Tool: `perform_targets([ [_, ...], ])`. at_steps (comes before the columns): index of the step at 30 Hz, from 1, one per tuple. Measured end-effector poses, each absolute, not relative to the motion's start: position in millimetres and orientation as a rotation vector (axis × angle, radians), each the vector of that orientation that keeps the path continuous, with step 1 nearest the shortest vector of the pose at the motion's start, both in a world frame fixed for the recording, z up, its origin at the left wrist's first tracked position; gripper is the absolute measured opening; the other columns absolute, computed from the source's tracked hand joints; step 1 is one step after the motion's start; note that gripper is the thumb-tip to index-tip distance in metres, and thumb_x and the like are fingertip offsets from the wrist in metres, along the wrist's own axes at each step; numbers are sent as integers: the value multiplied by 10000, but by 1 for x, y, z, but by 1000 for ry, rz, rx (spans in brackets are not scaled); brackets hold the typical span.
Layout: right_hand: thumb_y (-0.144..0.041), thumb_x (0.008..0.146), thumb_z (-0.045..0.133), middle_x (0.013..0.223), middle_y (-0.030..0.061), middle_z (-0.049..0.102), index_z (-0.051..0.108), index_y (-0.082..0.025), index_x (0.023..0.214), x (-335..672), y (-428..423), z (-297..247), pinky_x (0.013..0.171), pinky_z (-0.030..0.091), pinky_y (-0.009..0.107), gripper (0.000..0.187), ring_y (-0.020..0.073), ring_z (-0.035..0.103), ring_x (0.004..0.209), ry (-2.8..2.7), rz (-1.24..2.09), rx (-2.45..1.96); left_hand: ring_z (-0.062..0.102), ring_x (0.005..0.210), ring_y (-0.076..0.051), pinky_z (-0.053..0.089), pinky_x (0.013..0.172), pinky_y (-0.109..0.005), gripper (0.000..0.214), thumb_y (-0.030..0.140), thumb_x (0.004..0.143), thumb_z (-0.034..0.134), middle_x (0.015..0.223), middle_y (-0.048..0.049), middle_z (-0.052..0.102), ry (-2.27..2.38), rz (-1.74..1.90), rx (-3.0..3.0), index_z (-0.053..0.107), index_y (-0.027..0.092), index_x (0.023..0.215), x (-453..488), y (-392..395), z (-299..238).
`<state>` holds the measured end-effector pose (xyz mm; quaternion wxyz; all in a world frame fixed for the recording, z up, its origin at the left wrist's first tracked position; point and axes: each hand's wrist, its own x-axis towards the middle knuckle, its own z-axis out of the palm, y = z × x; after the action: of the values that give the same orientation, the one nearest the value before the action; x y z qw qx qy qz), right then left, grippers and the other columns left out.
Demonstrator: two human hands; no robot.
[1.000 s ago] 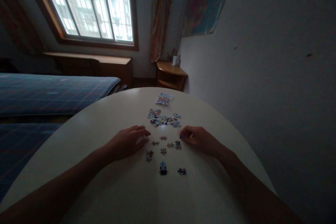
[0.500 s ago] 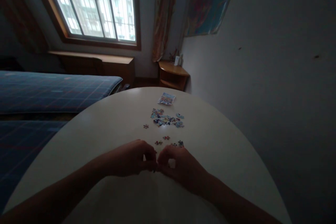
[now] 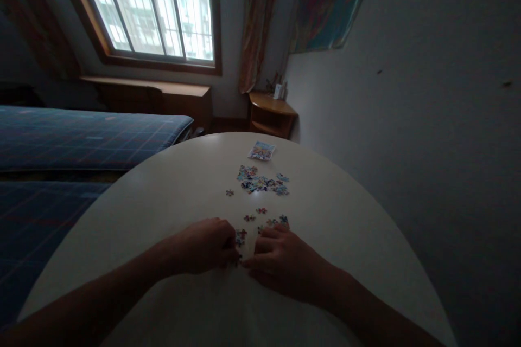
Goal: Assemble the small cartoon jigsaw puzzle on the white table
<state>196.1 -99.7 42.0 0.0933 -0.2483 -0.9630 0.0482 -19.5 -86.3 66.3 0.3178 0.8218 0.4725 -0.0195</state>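
My left hand (image 3: 208,246) is closed, its thumb and fingertips pressed at a small dark jigsaw piece (image 3: 238,260) near the table's front. Just beyond these fingertips lies a small joined cluster of jigsaw pieces (image 3: 241,237). Across a narrow gap is my right hand (image 3: 283,257), fingers curled in and fingertips close to that dark piece; whether anything is between them is hidden. More jigsaw pieces (image 3: 284,219) lie by its knuckles, partly covered. Two small pieces, a red one (image 3: 261,210) and a brownish one (image 3: 249,218), rest farther ahead.
A loose pile of jigsaw pieces (image 3: 260,183) spreads over the middle of the round white table (image 3: 175,190). One piece (image 3: 230,193) lies apart on its left. Behind the pile is a small picture packet (image 3: 261,150). A blue plaid bed (image 3: 81,138) stands left, a wall right.
My hands have drawn slightly apart from their shared pinch, the right moving off to the right. The cluster between them now shows. The whole view has shifted a little.
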Motion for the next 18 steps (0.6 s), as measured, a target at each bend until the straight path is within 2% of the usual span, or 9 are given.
perform_targets([
  [5, -332, 884, 620, 837, 5, 693, 679, -288, 1043, 199, -102, 44, 741, 323, 333, 176, 184, 550, 797, -2923, 52, -673, 556, 528, -151, 284, 477, -250, 189, 320, 797, 586, 653, -40, 687, 1329, -111, 2264, 670, 186, 695, -17, -87, 64],
  [12, -376, 901, 582, 834, 15, 683, 691, -286, 1042, 196, -104, 46, 739, 338, 342, 200, 193, 553, 807, -2930, 53, -680, 558, 565, -161, 310, 502, -257, 157, 308, 779, 601, 682, -43, 683, 1349, -124, 2273, 683, 186, 724, -18, -86, 67],
  [15, -376, 904, 581, 844, 20, 682, 695, -290, 1061, 196, -104, 46, 760, 351, 343, 213, 190, 563, 815, -2921, 87, -698, 561, 555, -156, 332, 513, -255, 230, 389, 812, 595, 668, -32, 679, 1391, -90, 2194, 675, 192, 726, -28, -72, 64],
  [18, -379, 887, 604, 876, 18, 682, 685, -295, 1088, 197, -104, 45, 788, 363, 345, 232, 191, 577, 840, -2919, 133, -723, 580, 592, -173, 351, 548, -270, 316, 450, 863, 548, 689, -48, 681, 1637, 53, 2242, 650, 186, 723, -43, -48, 55],
])
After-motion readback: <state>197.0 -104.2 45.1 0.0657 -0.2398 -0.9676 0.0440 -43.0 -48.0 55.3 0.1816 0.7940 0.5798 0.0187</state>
